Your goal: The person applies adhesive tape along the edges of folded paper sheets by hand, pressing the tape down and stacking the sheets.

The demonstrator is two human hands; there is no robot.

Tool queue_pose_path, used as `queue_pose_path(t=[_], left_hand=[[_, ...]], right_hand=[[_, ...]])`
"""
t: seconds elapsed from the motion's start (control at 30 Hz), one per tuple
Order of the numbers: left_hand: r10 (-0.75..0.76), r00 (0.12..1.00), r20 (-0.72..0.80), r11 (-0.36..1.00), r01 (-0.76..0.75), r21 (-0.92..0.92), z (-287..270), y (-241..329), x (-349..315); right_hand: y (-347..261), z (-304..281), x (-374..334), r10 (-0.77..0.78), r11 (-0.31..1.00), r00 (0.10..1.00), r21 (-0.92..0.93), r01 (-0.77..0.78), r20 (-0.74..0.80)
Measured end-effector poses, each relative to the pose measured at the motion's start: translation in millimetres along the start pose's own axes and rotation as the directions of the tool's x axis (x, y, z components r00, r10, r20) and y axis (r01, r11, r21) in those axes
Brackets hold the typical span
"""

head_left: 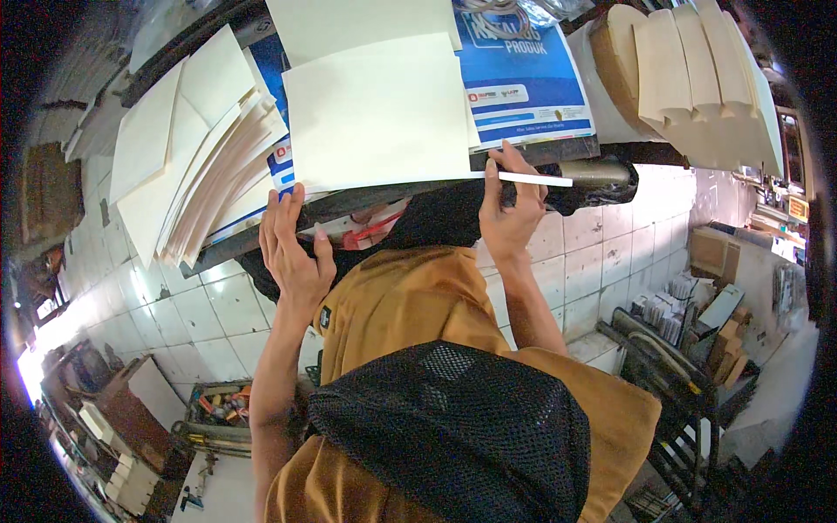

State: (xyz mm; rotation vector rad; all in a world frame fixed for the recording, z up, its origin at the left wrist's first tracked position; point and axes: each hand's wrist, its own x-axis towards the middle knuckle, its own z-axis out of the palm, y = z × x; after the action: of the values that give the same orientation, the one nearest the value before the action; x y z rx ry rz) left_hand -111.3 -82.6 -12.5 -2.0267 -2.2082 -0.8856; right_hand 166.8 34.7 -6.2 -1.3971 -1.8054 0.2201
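Open crate [222, 404]: low and to the left of the left grip [295, 254], well apart from it; it holds a jumble of small orange, red and pale things, too small to name.
Cream sheet [375, 113]: plain, smooth and rectangular, lying flat on the counter [558, 152] between the left grip and the right grip [512, 213]; its near edge runs from one to the other.
Second cream sheet [362, 24]: beyond both grips, partly covered by the first.
Blue printed sheet [562, 83]: under the cream sheets, showing just beyond the right grip.
White strip [545, 180]: thin, narrow and straight, along the cream sheet's near right edge and out past the right grip.
Left grip: unclenched, fingertips touching the near left corner of the cream sheet, thumb held apart.
Right grip: pinching the white strip between thumb and fingers.
Fanned cream pile [196, 157]: left of the left grip, leaves overlapping unevenly.
Thick cream stacks [697, 65]: beyond the right grip and to its right.
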Motion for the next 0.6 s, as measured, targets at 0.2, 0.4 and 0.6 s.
queue_pose_path(t=[0.2,0.4,0.6], left_hand=[[0.002,1.0,-0.027,0.999,-0.003,-0.054,1.4,-1.4,-1.1],[0.006,1.0,-0.006,0.999,-0.006,-0.038,0.0,-0.1,-0.1],[0.015,1.0,-0.018,1.0,-0.016,-0.02,0.3,-0.7,-0.1]], right_hand=[[-0.1,3.0,-0.2,-0.002,1.0,1.0,-0.019,0.001,-0.023],[0.5,4.9,0.3,0.02,0.998,1.0,-0.059,-0.021,-0.019],[-1.8,4.4,3.1,-0.011,0.999,1.0,-0.03,0.01,-0.01]])
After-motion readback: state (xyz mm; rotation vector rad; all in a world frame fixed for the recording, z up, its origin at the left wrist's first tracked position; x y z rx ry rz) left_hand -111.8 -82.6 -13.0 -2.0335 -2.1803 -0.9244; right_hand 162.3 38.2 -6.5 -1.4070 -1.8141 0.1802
